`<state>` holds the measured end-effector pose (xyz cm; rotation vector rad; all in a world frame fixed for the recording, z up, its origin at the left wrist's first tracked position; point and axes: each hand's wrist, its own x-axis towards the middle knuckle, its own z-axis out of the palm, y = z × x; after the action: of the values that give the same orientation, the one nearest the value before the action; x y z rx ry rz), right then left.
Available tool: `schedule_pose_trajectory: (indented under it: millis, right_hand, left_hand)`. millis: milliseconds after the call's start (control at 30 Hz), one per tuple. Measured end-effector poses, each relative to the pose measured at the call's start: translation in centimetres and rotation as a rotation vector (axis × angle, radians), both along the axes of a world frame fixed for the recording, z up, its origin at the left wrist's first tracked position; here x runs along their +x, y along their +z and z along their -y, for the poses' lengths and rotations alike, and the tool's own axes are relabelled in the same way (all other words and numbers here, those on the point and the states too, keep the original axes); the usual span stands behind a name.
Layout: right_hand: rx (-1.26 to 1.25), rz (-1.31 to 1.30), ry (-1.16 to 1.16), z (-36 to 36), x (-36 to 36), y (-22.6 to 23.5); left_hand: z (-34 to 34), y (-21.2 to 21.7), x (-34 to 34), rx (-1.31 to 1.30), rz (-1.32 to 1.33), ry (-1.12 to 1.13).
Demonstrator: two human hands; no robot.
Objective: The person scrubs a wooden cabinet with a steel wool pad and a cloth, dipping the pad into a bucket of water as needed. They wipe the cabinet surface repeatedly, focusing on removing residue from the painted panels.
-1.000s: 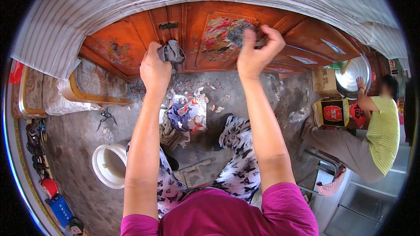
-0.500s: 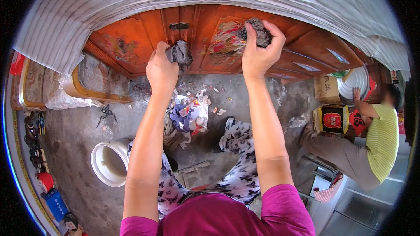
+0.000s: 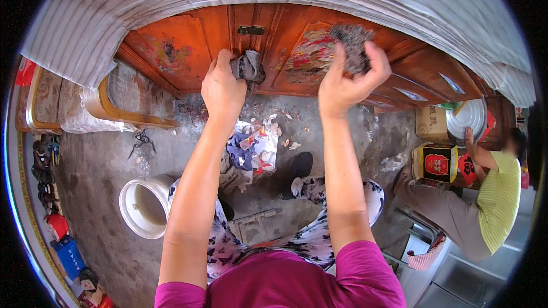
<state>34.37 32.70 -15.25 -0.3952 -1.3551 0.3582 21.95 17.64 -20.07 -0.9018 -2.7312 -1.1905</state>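
— Since the earlier frames both our hands have climbed the wooden door (image 3: 194, 40): the right hand (image 3: 348, 80) now sits higher on the worn painted patch (image 3: 311, 51), and the left hand (image 3: 222, 88) has crept up closer under the metal latch (image 3: 251, 30).

— Agreed. From the head view, we see the left hand closed tight around a grey rag (image 3: 248, 67), pressed to the door just below the latch. The right hand grips a dark scouring pad (image 3: 353, 43), fingers curled over it, at the upper edge of the painted patch, to the right of the latch.

— Below the door we have paper scraps (image 3: 257, 148) strewn on the concrete floor (image 3: 103, 182), and a white bucket (image 3: 142, 205) further down to the left.

— And well to the right of the door, another person in a yellow shirt (image 3: 499, 194) sits by a red and yellow box (image 3: 436, 162).
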Motion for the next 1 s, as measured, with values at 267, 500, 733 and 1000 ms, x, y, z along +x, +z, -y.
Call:
schedule_pose_trajectory:
  millis: [267, 500, 733, 1000]
  right_hand:
    - [0.201, 0.610, -0.141, -1.8, 1.6, -12.2]
    - [-0.196, 0.658, -0.001, 1.6, 3.1, -14.3]
    - [0.073, 0.299, -0.201, -2.4, 0.6, -3.4]
    - [-0.397, 0.856, -0.064, 2.1, 3.9, -21.2]
  left_hand:
    - [-0.7, 0.3, 0.4, 0.019, -0.001, 0.009]
    - [-0.6, 0.3, -0.1, 0.021, -0.025, 0.004]
    - [-0.5, 0.2, 0.6, 0.019, -0.004, 0.009]
    - [-0.8, 0.2, 0.5, 0.016, -0.019, 0.009]
